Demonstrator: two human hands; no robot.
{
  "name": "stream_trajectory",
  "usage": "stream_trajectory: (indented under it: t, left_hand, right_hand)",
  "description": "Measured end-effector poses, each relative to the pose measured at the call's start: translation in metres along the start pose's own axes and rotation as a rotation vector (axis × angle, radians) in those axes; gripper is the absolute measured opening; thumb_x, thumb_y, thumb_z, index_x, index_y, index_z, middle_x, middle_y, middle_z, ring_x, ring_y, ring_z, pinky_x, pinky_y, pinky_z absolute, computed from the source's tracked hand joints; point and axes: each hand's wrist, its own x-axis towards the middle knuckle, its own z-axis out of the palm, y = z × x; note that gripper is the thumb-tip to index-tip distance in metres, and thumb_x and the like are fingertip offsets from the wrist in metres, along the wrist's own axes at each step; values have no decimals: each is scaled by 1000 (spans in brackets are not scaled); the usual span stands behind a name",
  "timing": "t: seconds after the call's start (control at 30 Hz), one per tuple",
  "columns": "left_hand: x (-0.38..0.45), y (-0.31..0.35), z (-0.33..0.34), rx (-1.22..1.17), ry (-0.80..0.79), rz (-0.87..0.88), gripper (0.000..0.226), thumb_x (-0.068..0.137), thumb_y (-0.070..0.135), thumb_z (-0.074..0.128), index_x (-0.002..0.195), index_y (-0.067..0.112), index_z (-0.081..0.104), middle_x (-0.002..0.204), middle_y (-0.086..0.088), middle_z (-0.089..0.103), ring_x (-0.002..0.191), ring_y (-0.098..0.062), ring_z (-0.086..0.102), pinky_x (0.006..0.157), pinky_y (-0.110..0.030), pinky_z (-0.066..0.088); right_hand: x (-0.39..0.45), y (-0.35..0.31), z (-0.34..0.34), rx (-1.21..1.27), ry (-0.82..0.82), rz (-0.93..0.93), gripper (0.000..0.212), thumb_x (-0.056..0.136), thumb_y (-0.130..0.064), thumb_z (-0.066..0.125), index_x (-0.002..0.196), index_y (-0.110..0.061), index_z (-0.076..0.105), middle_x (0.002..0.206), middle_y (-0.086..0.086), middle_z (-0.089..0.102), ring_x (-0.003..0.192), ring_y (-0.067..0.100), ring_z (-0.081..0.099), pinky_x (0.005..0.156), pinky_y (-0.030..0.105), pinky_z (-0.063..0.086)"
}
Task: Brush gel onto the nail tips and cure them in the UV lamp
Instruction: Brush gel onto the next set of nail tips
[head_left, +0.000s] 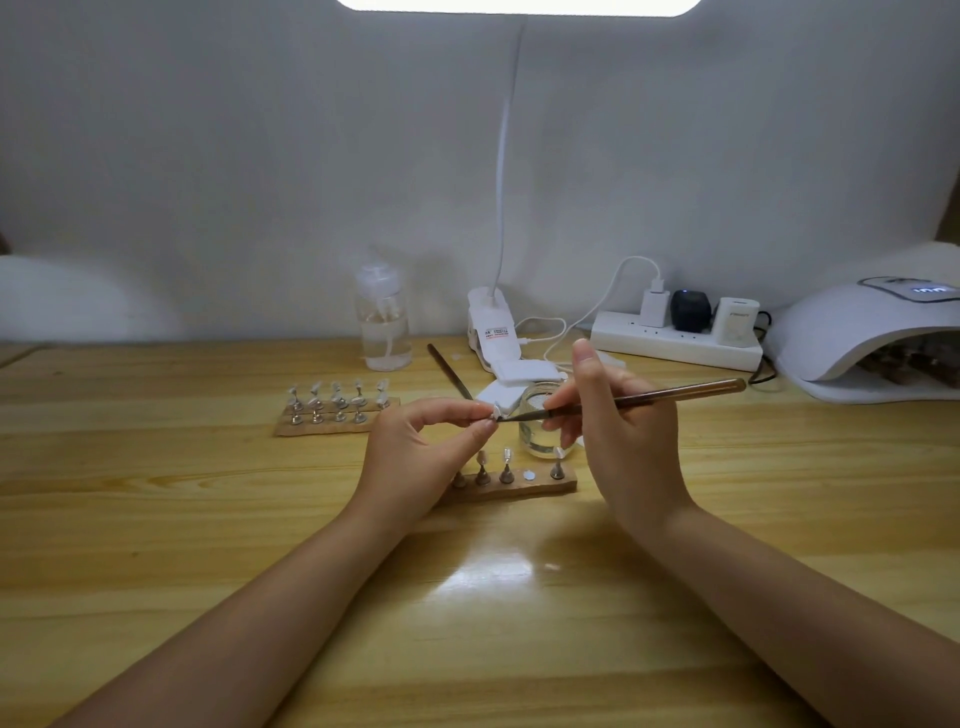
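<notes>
My left hand (421, 457) pinches a small white nail tip (497, 414) between thumb and fingers, raised above the table. My right hand (618, 431) holds a long brown brush (654, 396), and its dark bristle end touches the tip. Just below my hands a wooden strip (519, 486) carries three nail tips on metal stands and one bare round pad. A glass jar (543, 434) of clear gel stands behind the strip. The white UV lamp (872, 338) sits at the far right with more stands inside its mouth.
A second wooden strip (337, 410) with several tipped stands lies to the back left. A clear pump bottle (383, 322), a clip lamp base (491, 332), a spare brush (448, 370), white pads (519, 375) and a power strip (675, 340) line the wall.
</notes>
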Motion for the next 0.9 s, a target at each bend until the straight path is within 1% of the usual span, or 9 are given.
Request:
stream_trajectory:
  t: [0.13,0.27,0.43,0.5,0.6,0.67,0.73,0.83,0.9]
  left_hand:
    - [0,1,0,-2,-3,-13,21,74,10,73,72,30,68,74,14,67,74,10,60,66,0,41]
    - [-1,2,0,9,-2,-23,18,74,11,73,71,28,69,75,13,68,74,9,61,68,-1,41]
    - [-1,3,1,18,3,-36,20,74,12,73,70,31,67,74,15,66,74,11,60,69,1,40]
    - [-1,3,0,20,2,-37,20,74,12,73,71,31,67,72,16,66,73,11,59,68,1,40]
    - [-1,3,0,20,3,-34,21,75,11,72,70,32,67,71,17,66,73,11,59,68,1,40]
    - [-1,3,0,18,4,-41,21,75,12,72,71,31,67,71,16,66,73,11,59,68,1,40]
    - [-1,3,0,22,2,-43,20,75,12,72,71,31,67,72,15,66,73,11,59,67,1,40]
    - [-1,3,0,22,-2,-39,19,75,13,72,72,31,67,72,15,66,73,10,60,67,1,40]
    - [-1,3,0,27,-7,-36,18,75,13,72,72,30,67,74,15,67,74,10,60,68,1,40]
  right_hand:
    - [0,0,0,22,21,-18,40,81,-41,46,57,-13,63,48,-1,60,44,5,55,48,15,45]
    - [2,1,1,-12,2,-34,36,82,-40,46,61,-18,64,52,-5,62,47,2,56,51,15,45]
    - [0,2,2,-26,-23,-25,38,83,-40,47,61,-14,66,55,5,63,46,4,55,50,14,44]
    - [-1,1,1,-11,-17,-24,39,83,-39,47,59,-14,65,54,5,62,44,5,55,49,14,45]
    - [0,1,0,15,13,5,40,81,-42,46,55,-16,63,50,2,62,44,8,56,48,15,45]
    - [1,1,0,17,23,7,40,81,-42,46,57,-16,63,51,2,62,45,9,56,48,17,46]
    - [2,1,1,7,20,1,38,82,-42,46,60,-17,64,53,1,63,46,7,56,50,17,46]
    - [2,2,2,-36,0,-8,34,81,-42,47,61,-21,64,55,-5,63,47,2,55,51,14,45]
    - [1,2,3,-49,-13,1,34,82,-42,47,61,-21,65,56,-4,64,47,1,55,51,12,44]
